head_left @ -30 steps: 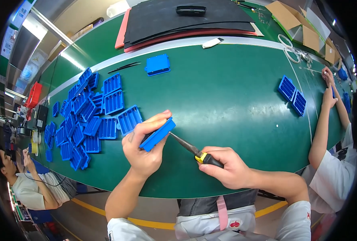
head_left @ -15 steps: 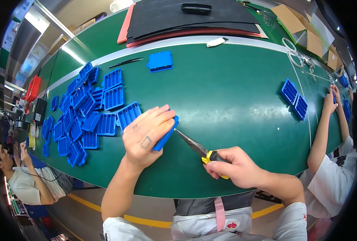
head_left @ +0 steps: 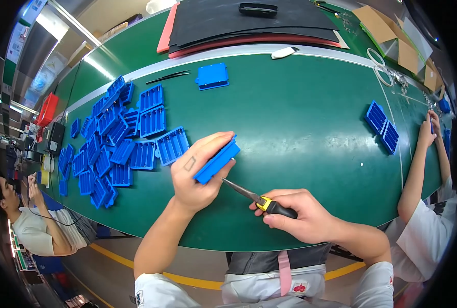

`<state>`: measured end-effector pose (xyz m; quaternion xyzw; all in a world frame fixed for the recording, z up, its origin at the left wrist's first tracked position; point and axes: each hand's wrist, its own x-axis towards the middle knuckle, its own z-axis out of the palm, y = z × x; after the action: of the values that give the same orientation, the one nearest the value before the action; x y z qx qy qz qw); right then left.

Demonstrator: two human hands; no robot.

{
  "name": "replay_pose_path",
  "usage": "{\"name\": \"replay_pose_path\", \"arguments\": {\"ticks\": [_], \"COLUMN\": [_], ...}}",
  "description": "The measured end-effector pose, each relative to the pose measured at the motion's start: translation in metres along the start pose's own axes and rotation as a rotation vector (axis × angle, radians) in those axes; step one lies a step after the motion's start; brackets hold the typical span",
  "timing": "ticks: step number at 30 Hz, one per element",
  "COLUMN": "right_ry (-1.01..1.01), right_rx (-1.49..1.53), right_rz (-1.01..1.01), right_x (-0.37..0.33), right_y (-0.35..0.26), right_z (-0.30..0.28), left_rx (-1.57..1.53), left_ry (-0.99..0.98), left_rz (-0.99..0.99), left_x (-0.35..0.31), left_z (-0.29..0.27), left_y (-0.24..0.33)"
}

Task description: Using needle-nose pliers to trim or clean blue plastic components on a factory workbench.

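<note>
My left hand (head_left: 195, 172) is closed around a blue plastic case (head_left: 217, 161), held tilted on edge above the table. In my right hand (head_left: 306, 215) are needle-nose pliers (head_left: 262, 200) with black and yellow handles. Their slim jaws point left, and the tip is close below the case; I cannot tell whether it touches. To the left lies a heap of similar blue cases (head_left: 108, 123), many showing long slots inside. One blue case (head_left: 212, 76) lies face down beyond my hands. Two more, a joined-looking pair of blue cases (head_left: 383, 128), lie at the right.
Dark tweezers (head_left: 168, 77) lie beyond the heap. Black sheets (head_left: 259, 31) are stacked at the back, near a white tube-like item (head_left: 285, 52). An open cardboard box (head_left: 393, 41) stands far right. Other people sit at the left and right, the right one's hands (head_left: 430, 131) on the table.
My left hand has turned the blue case, so its long side now faces me. The pliers have shifted slightly and my right hand's grip on them has rolled. The view has moved a little.
</note>
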<state>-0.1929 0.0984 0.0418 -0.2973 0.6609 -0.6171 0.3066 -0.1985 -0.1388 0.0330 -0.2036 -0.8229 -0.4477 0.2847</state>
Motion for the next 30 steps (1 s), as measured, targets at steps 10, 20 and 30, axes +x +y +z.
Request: {"name": "replay_pose_path", "arguments": {"ticks": [10, 20, 30], "right_ry": [0.016, 0.041, 0.034], "right_rx": [-0.006, 0.004, -0.045], "right_rz": [-0.005, -0.014, -0.047], "right_x": [0.001, 0.000, -0.002], "right_y": [0.003, 0.006, 0.005], "right_z": [0.002, 0.005, 0.011], "left_rx": [0.055, 0.157, 0.158], "left_ry": [0.030, 0.024, 0.069], "left_rz": [0.070, 0.116, 0.047], "left_x": [-0.001, -0.001, -0.004], "left_z": [0.006, 0.004, 0.007], "left_y": [0.001, -0.001, 0.003]}}
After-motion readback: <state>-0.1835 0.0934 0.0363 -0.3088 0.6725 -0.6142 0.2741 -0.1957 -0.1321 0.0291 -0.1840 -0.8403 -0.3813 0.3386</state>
